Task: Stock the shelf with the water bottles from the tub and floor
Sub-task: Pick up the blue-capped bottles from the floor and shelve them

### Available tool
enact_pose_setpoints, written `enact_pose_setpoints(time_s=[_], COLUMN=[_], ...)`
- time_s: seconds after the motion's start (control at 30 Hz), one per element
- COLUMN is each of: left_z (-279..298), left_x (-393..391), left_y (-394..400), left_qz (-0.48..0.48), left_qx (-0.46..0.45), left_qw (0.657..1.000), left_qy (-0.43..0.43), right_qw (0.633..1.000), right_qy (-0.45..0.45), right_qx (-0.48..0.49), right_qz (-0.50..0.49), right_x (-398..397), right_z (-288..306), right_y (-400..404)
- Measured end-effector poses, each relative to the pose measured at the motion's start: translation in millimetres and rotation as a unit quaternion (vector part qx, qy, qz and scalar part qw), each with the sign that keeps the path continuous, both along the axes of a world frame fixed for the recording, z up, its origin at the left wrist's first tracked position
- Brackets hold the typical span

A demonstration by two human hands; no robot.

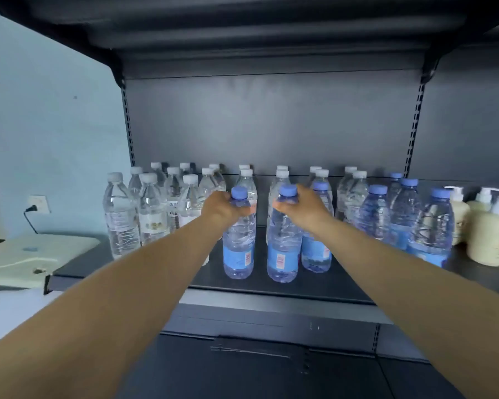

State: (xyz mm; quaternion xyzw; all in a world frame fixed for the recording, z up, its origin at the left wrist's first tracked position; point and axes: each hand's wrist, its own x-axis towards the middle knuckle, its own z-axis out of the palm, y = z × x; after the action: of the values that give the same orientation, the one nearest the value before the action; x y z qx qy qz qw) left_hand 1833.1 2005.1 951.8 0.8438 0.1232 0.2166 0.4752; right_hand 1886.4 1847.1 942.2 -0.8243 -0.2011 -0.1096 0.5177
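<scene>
Bottles: two blue-capped, upright near shelf front edge, left bottle, right bottle. Left hand and right hand each gripping a neck under the cap. Close neighbours: third blue-cap just behind right bottle, white-capped rows beyond. Risk: careless release or shove tipping these, toppling rows; front placement inviting a fall off the edge.

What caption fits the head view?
Both hands, left and right, set blue-capped bottles upright on the shelf.
</scene>
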Motion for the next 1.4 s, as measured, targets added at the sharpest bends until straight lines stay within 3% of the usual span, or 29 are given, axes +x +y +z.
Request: enact_pose_setpoints(time_s=[0.17, 0.37, 0.6, 1.1, 1.23, 1.4], left_z=[-0.5, 1.3, 4.2, 10.1, 5.0, 5.2], left_x=[44.7, 69.7, 74.5, 67.4, 74.4, 66.9], left_y=[23.1, 30.3, 39.8, 37.1, 34.7, 31.8], left_qz=[-0.045, -0.093, -0.127, -0.132, -0.108, -0.071], left_qx=[-0.045, -0.028, -0.047, -0.049, -0.025, 0.073], left_qw=[0.998, 0.994, 0.988, 0.986, 0.991, 0.992], left_qy=[0.014, 0.056, 0.075, 0.088, 0.077, 0.077], right_qw=[0.998, 0.994, 0.997, 0.997, 0.997, 0.996], right_qy=[-0.002, -0.003, 0.032, 0.019, 0.010, -0.027], right_qx=[-0.035, -0.066, 0.015, -0.006, -0.024, -0.052], right_qz=[-0.053, -0.089, -0.069, -0.070, -0.068, -0.071], right_x=[36.1, 48.4, 51.5, 47.9, 45.2, 39.8], right_z=[-10.7, -10.3, -12.8, -11.6, -13.8, -14.2], right_y=[24.1, 36.8, 25.2, 31.7, 31.0, 24.5])
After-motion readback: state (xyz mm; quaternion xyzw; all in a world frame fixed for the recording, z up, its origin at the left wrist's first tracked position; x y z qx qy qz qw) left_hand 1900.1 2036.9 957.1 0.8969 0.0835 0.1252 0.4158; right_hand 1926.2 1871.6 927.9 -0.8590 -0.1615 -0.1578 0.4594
